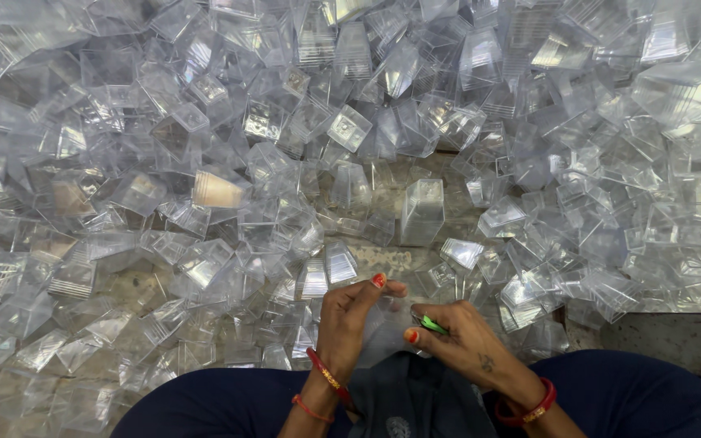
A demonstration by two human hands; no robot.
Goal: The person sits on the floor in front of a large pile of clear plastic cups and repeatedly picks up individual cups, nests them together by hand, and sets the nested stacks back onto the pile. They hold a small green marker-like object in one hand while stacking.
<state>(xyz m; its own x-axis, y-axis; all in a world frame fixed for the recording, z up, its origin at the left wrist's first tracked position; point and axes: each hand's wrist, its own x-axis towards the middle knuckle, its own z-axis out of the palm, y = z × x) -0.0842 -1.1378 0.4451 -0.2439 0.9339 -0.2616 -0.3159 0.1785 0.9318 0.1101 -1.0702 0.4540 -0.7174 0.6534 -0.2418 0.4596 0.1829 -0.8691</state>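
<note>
My left hand (350, 320) and my right hand (456, 337) are close together low in the middle of the head view, over my lap. Between them they hold a clear plastic cup (387, 320), hard to make out against the dark cloth. My right hand also grips a small green-handled tool (430, 325), its tip pointing toward the cup. Red bangles ring both wrists. A stack of nested clear cups (422, 212) stands upright just beyond my hands.
A deep heap of loose clear plastic cups (204, 162) covers the floor all around, left, ahead and right. A bare patch of floor (391, 259) shows just ahead of my hands. A grey slab edge (675, 337) lies at the right.
</note>
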